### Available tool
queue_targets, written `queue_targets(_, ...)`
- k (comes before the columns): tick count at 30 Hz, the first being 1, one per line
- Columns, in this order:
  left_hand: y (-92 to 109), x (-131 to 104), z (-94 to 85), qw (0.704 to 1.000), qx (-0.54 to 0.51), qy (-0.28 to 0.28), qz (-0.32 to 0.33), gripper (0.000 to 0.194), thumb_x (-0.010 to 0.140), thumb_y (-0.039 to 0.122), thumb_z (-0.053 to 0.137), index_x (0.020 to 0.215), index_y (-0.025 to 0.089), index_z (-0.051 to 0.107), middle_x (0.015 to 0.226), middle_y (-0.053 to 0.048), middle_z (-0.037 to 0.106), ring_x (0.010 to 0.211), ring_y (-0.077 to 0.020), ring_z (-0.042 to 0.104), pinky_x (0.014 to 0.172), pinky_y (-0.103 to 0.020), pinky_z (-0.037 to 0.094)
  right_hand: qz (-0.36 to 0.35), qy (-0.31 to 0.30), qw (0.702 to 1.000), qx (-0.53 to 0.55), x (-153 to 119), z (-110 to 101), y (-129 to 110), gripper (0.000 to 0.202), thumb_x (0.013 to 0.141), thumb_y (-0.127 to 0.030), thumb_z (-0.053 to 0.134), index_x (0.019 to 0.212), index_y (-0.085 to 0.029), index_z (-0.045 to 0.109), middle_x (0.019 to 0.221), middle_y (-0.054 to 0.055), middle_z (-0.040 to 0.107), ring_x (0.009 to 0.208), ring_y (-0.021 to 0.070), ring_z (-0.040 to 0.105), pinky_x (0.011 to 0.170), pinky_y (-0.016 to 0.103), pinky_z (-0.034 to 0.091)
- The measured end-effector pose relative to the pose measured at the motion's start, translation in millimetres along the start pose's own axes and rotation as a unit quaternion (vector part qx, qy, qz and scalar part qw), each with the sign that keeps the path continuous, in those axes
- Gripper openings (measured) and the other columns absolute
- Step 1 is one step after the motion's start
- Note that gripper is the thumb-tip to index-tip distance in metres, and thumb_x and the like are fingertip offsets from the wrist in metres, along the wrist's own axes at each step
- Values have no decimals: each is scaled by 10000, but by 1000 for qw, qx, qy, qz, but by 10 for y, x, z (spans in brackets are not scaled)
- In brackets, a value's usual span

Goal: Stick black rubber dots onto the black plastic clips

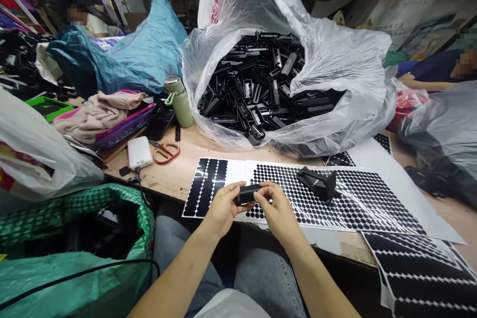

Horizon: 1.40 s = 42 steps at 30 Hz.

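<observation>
Between both hands, over the table's front edge, is a black oblong plastic part. My left hand grips its left end, with the thumb on top and fingers beneath. The fingers of my right hand are closed at its right end; whether they pinch anything else is hidden. Beneath and beyond the hands lie a sheet of round black stickers and a sheet of long black sticker strips. On the round stickers, right of my right hand, rests a black plastic bracket-like piece.
A big clear plastic bag full of black plastic parts stands behind the sheets. Left are red-handled scissors, a white power bank with a cable, and a green bottle. A green woven sack sits lower left. Other people sit farther off.
</observation>
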<state>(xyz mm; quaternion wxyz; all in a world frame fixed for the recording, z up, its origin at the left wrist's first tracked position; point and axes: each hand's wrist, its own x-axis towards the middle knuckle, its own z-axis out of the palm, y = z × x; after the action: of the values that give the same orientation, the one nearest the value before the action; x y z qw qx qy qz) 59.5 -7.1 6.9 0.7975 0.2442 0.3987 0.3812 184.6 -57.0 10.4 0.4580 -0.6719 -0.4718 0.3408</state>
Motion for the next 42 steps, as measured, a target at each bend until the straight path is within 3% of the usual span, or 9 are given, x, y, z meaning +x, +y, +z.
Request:
queue_targets(23,-53,-51,16,1000,6,-14,6,161,802,128,496,912,102,612,866,-100,636,807,-192,623,763,-425,517,17,28,999,-11,-64,22,2,184,780,-317,511,660,-181,540,1052,82,502,868,185,519,704,307,412)
queue_targets(36,-68,-91,41,1000,-6,0,9,142,774,151,554,890,113,627,872,-90,622,837,-203,620,769,-432,517,-8,62,998,-30,-114,101,49,189,810,-321,475,687,-190,532,1043,90,486,891,194,505,771,352,415)
queue_targets(39,-102,-105,32,1000,-2,2,25,158,768,171,562,904,115,621,902,-94,622,851,-210,618,771,-437,517,-31,70,996,-37,-120,164,84,191,815,-340,469,703,-192,512,1026,88,477,924,199,490,777,352,410)
queue_targets(42,-94,-167,-65,997,31,24,70,221,768,230,565,959,126,605,978,-102,613,899,-221,604,788,-436,513,-30,117,991,-50,-120,278,133,245,753,-416,558,826,-198,473,1007,77,458,885,193,476,753,340,407)
